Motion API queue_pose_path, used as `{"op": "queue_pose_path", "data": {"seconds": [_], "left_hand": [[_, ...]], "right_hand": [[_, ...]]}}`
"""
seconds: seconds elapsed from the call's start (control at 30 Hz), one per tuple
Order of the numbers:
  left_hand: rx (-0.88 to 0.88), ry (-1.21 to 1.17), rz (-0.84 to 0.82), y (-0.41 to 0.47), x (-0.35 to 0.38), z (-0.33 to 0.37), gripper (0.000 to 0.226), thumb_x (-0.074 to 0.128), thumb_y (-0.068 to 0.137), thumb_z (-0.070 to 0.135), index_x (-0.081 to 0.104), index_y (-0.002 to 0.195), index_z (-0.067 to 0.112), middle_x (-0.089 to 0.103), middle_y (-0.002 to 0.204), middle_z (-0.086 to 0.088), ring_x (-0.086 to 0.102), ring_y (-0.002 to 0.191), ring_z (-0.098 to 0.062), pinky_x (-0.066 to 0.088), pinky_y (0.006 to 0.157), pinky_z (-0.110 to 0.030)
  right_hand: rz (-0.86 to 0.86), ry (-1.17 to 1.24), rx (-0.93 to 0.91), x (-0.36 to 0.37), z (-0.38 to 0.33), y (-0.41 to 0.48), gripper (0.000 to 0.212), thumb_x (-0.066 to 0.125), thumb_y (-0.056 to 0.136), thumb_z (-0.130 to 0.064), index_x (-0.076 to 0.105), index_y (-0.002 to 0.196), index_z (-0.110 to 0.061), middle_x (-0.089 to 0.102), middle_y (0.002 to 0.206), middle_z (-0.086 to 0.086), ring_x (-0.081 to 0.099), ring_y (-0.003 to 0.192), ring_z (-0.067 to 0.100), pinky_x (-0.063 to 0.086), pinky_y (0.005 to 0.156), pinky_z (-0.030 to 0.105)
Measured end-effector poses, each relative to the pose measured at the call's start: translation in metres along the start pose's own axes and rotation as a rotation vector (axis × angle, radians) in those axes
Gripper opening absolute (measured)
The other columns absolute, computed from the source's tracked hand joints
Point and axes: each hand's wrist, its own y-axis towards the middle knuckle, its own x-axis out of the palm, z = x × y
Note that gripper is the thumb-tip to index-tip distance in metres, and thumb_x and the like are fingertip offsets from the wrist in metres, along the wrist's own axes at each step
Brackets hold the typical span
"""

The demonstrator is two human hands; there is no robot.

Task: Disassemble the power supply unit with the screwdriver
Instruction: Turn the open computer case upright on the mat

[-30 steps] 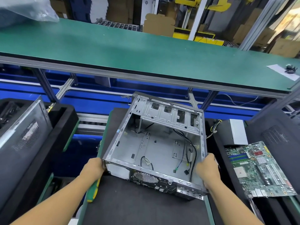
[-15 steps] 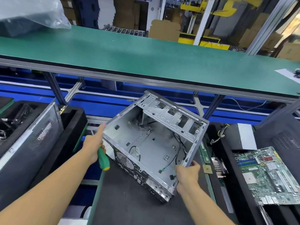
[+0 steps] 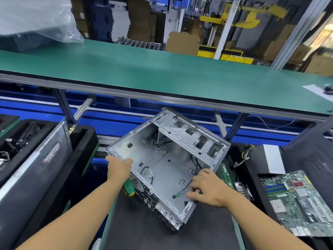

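Observation:
An open, gutted metal computer case (image 3: 162, 170) sits skewed on the black mat, with loose black cables inside. My left hand (image 3: 119, 166) grips its left rim, and the green-handled screwdriver (image 3: 128, 188) is tucked under the palm; its shaft is hidden. My right hand (image 3: 207, 188) lies over the case's near right rim, fingers reaching inside beside the cables. A grey power supply unit (image 3: 272, 157) with a bundle of coloured wires rests apart to the right.
A green motherboard (image 3: 295, 199) lies at the right on black foam. Another case (image 3: 36, 165) stands at the left beside a black foam tray (image 3: 84, 141). A green conveyor shelf (image 3: 162, 76) spans above the case. RAM sticks (image 3: 227, 175) lie by the case's right side.
The case has turned further counter-clockwise on the mat. My left hand moved right along its rim with the screwdriver. My right hand moved up over the right rim into the case.

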Motion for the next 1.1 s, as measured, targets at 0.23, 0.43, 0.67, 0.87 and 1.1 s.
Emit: {"op": "queue_pose_path", "data": {"seconds": [0.23, 0.43, 0.67, 0.87, 1.1], "left_hand": [[0.18, 0.133, -0.038, 0.014, 0.007, 0.022, 0.035, 0.059, 0.094, 0.013, 0.03, 0.111, 0.0, 0.045, 0.079, -0.012, 0.046, 0.069, -0.029, 0.036, 0.058, -0.035], [0.261, 0.271, 0.06, 0.024, 0.015, 0.059, 0.047, 0.066, 0.093, 0.018, 0.035, 0.122, -0.002, 0.044, 0.118, -0.027, 0.055, 0.086, -0.043, 0.049, 0.071, -0.052], [0.279, 0.671, 0.064, 0.002, 0.009, 0.039, 0.066, 0.074, 0.084, 0.045, 0.033, 0.121, 0.008, 0.029, 0.132, -0.021, 0.046, 0.062, -0.03, 0.035, 0.053, -0.036], [0.2, 0.665, -0.035, -0.02, -0.004, 0.015, 0.052, 0.065, 0.087, 0.03, 0.03, 0.119, 0.007, 0.044, 0.117, -0.018, 0.054, 0.086, -0.039, 0.039, 0.063, -0.038], [0.267, 0.701, 0.039, -0.029, 0.001, 0.015, 0.034, 0.045, 0.093, 0.008, 0.039, 0.125, 0.001, 0.048, 0.1, -0.013, 0.058, 0.085, -0.038, 0.046, 0.066, -0.042]], "right_hand": [[-0.077, 0.038, 0.002, 0.008, -0.019, -0.01, 0.073, 0.03, 0.066, -0.097, 0.045, 0.072, -0.026, 0.041, 0.073, -0.014, 0.036, 0.08, 0.012, 0.026, 0.085, 0.032], [0.077, 0.004, 0.171, 0.019, -0.07, -0.001, 0.083, 0.019, 0.065, -0.098, 0.048, 0.068, -0.02, 0.053, 0.073, -0.005, 0.044, 0.075, 0.02, 0.033, 0.086, 0.041], [0.098, 0.061, 0.322, 0.024, -0.137, 0.035, 0.099, 0.012, 0.063, -0.097, 0.066, 0.093, -0.019, 0.066, 0.087, 0.002, 0.056, 0.088, 0.027, 0.03, 0.083, 0.045], [0.336, 0.097, 0.5, -0.009, -0.06, 0.042, 0.078, 0.032, 0.076, -0.085, 0.049, 0.125, -0.027, 0.051, 0.129, -0.001, 0.044, 0.119, 0.024, 0.032, 0.097, 0.045], [0.013, 0.244, 0.83, -0.002, 0.066, 0.013, 0.066, 0.029, 0.1, -0.056, -0.011, 0.152, -0.047, 0.03, 0.146, 0.019, 0.057, 0.105, 0.036, 0.047, 0.088, 0.044]]}}
